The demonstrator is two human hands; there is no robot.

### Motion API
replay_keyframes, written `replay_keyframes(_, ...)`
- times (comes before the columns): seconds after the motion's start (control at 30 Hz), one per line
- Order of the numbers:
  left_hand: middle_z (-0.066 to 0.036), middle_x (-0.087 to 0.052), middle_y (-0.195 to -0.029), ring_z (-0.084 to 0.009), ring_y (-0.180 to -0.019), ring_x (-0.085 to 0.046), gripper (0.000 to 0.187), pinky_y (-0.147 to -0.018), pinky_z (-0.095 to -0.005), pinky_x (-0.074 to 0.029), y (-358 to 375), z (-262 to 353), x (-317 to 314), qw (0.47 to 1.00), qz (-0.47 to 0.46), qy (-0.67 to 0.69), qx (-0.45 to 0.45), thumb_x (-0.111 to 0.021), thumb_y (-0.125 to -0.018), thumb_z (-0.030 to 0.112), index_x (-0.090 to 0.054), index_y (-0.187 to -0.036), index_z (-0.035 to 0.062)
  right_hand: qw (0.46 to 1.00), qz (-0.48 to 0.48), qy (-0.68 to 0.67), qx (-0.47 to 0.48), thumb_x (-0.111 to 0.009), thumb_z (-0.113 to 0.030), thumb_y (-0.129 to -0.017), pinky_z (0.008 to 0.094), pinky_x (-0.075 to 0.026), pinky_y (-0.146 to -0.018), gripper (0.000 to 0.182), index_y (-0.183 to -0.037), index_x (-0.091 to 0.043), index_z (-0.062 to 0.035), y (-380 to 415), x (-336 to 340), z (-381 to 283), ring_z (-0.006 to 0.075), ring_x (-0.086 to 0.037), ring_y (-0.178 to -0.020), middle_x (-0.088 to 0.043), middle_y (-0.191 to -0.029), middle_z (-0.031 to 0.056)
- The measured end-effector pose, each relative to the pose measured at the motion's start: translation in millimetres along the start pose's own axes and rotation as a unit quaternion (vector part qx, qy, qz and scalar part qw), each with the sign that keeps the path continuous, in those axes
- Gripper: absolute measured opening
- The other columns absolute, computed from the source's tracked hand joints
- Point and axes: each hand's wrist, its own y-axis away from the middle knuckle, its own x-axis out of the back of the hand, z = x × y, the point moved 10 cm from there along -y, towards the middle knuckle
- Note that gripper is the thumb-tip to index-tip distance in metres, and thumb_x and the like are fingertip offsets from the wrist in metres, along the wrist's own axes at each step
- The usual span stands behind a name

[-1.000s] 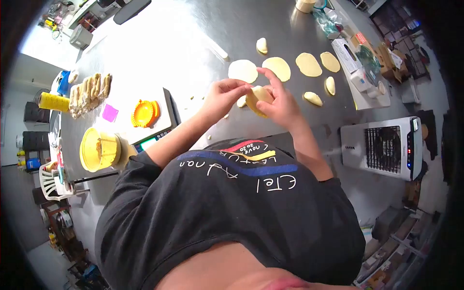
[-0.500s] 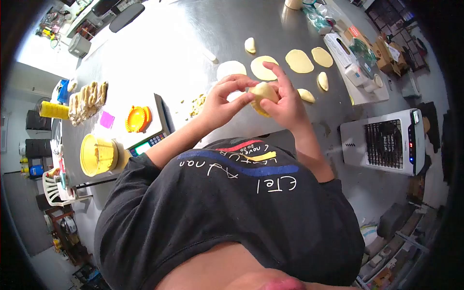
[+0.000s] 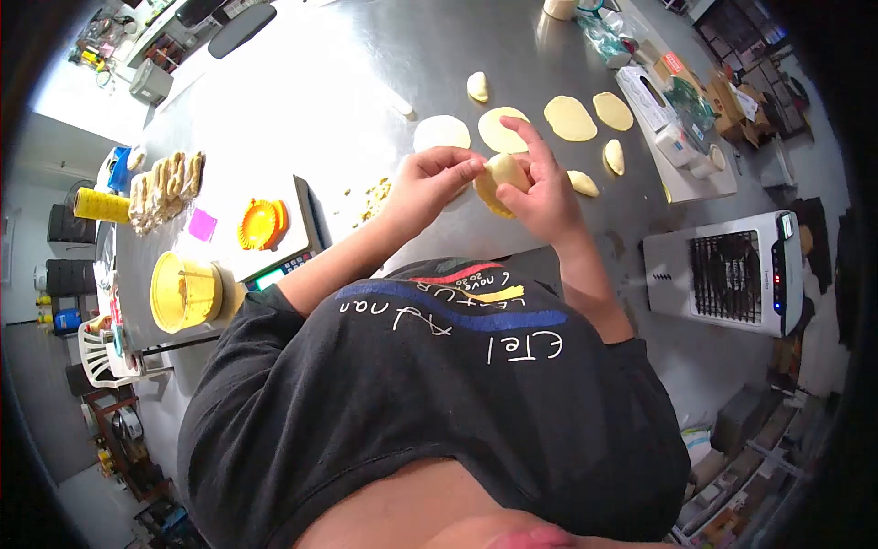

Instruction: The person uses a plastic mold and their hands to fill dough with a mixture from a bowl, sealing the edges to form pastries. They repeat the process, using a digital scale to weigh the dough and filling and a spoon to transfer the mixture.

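Observation:
A folded dough turnover (image 3: 503, 170) rests in my right hand (image 3: 547, 197), thumb across its front and one finger raised away. My left hand (image 3: 428, 190) pinches the turnover's left edge between thumb and fingertips. The lower rim of the dough looks deeper yellow. Just beyond my hands on the steel table (image 3: 329, 101) lie several flat dough rounds (image 3: 570, 119). Around them are three folded turnovers, one at the far side (image 3: 477, 87), one at the right (image 3: 614, 157) and one beside my right wrist (image 3: 583, 183). Crumbly filling (image 3: 373, 201) is scattered near my left forearm.
To the left, a scale (image 3: 300, 240) carries an orange dough mould (image 3: 262, 225). A yellow tub (image 3: 185, 293), a pink square (image 3: 202, 224) and a yellow cylinder (image 3: 101, 207) are nearby. Boxes (image 3: 644, 91) line the right side, with an air cooler (image 3: 722, 270) on the floor.
My left hand's fingers have drawn together at the turnover's upper left edge, moving slightly up and right. My right hand keeps its hold almost unmoved.

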Motion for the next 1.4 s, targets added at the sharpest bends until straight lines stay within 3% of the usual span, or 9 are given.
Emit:
replay_keyframes(0.27, -0.004, -0.064, -0.091, -0.0101, -0.083, -0.058, 0.019, -0.075, -0.0245, -0.045, 1.0, 4.5, 1.3, 0.994, -0.001, 0.107, 0.004, -0.062, -0.086, 0.017, -0.067, -0.096, 0.0017, 0.999, -0.007, -0.032, 0.021, -0.059, -0.004, -0.073, 0.0267, -0.046, -0.069, 0.069, -0.136, -0.033, -0.0105, -5.3, -8.1, -10.4, 0.0123, -0.057, -0.070, -0.058, -0.076, 0.0061)
replay_keyframes(0.37, -0.007, -0.064, -0.093, -0.0161, -0.091, -0.058, 0.021, -0.079, -0.0294, -0.046, 12.9, 40.5, 6.8, 0.966, 0.038, -0.142, -0.213, -0.066, -0.083, 0.018, -0.067, -0.100, 0.0049, 0.999, -0.002, -0.032, 0.030, -0.059, -0.004, -0.073, 0.0270, -0.047, -0.070, 0.069, -0.136, -0.033, -0.0107, -5.9, -8.3, -13.3, 0.0127, -0.058, -0.071, -0.060, -0.078, 0.0071)
replay_keyframes(0.53, -0.006, -0.064, -0.091, -0.0182, -0.085, -0.058, 0.023, -0.076, -0.0301, -0.046, 26.9, 59.8, 0.5, 0.922, 0.039, -0.207, -0.324, -0.072, -0.076, 0.017, -0.068, -0.095, 0.0052, 0.999, 0.011, -0.014, 0.050, -0.060, -0.004, -0.073, 0.0275, -0.047, -0.071, 0.069, -0.136, -0.033, -0.0102, -4.9, -6.3, -18.8, 0.0130, -0.059, -0.073, -0.060, -0.079, 0.0075)
replay_keyframes(0.7, -0.004, -0.064, -0.082, -0.0149, -0.077, -0.056, 0.017, -0.071, -0.0285, -0.045, 12.6, 39.0, 5.8, 0.966, 0.045, -0.156, -0.200, -0.071, -0.077, 0.018, -0.067, -0.087, 0.0039, 0.998, -0.005, -0.045, 0.034, -0.060, -0.004, -0.073, 0.0278, -0.048, -0.072, 0.069, -0.136, -0.032, -0.0097, -4.6, -6.3, -15.7, 0.0145, -0.061, -0.073, -0.062, -0.080, 0.0083)
replay_keyframes(0.93, -0.004, -0.064, -0.084, -0.0117, -0.079, -0.055, 0.017, -0.074, -0.0264, -0.044, 6.3, 39.9, 2.9, 0.969, 0.032, -0.152, -0.194, -0.067, -0.082, 0.019, -0.069, -0.092, 0.0053, 0.998, 0.028, -0.023, 0.052, -0.060, -0.004, -0.074, 0.0278, -0.048, -0.070, 0.068, -0.136, -0.032, -0.0103, -5.7, 4.9, -12.8, 0.0143, -0.061, -0.072, -0.063, -0.080, 0.0088)
replay_keyframes(1.1, -0.001, -0.061, -0.092, -0.0098, -0.085, -0.054, 0.021, -0.076, -0.0251, -0.044, -1.8, 11.9, -9.1, 0.983, -0.026, 0.179, 0.015, -0.060, -0.088, 0.020, -0.067, -0.101, 0.0042, 0.998, 0.030, -0.031, 0.054, -0.060, -0.005, -0.073, 0.0272, -0.048, -0.069, 0.069, -0.136, -0.032, -0.0105, -4.6, 6.4, -14.0, 0.0135, -0.061, -0.073, -0.063, -0.081, 0.0089)
replay_keyframes(1.23, 0.001, -0.060, -0.093, -0.0101, -0.089, -0.055, 0.023, -0.079, -0.0262, -0.045, -3.8, 1.3, -13.9, 0.973, -0.057, 0.216, 0.052, -0.060, -0.089, 0.020, -0.066, -0.104, 0.0044, 0.994, 0.036, -0.068, 0.073, -0.059, -0.005, -0.074, 0.0266, -0.048, -0.069, 0.068, -0.136, -0.032, -0.0101, -5.2, 5.8, -16.8, 0.0130, -0.060, -0.072, -0.063, -0.080, 0.0092)
replay_keyframes(1.33, -0.002, -0.063, -0.094, -0.0120, -0.086, -0.057, 0.023, -0.077, -0.0274, -0.046, -1.6, 11.1, -3.4, 1.000, 0.000, 0.005, -0.026, -0.063, -0.086, 0.019, -0.065, -0.103, 0.0041, 0.993, 0.050, -0.060, 0.088, -0.058, -0.005, -0.074, 0.0264, -0.047, -0.069, 0.068, -0.136, -0.030, -0.0089, -6.0, 8.6, -18.5, 0.0127, -0.060, -0.071, -0.063, -0.079, 0.0092)
replay_keyframes(1.4, -0.006, -0.065, -0.094, -0.0139, -0.079, -0.057, 0.021, -0.072, -0.0284, -0.046, 12.2, 55.5, -11.3, 0.949, 0.003, -0.126, -0.289, -0.067, -0.082, 0.016, -0.067, -0.099, 0.0041, 0.988, 0.072, -0.066, 0.120, -0.057, -0.004, -0.073, 0.0260, -0.047, -0.067, 0.068, -0.136, -0.030, -0.0077, -5.7, 11.4, -24.5, 0.0120, -0.060, -0.070, -0.063, -0.079, 0.0091)
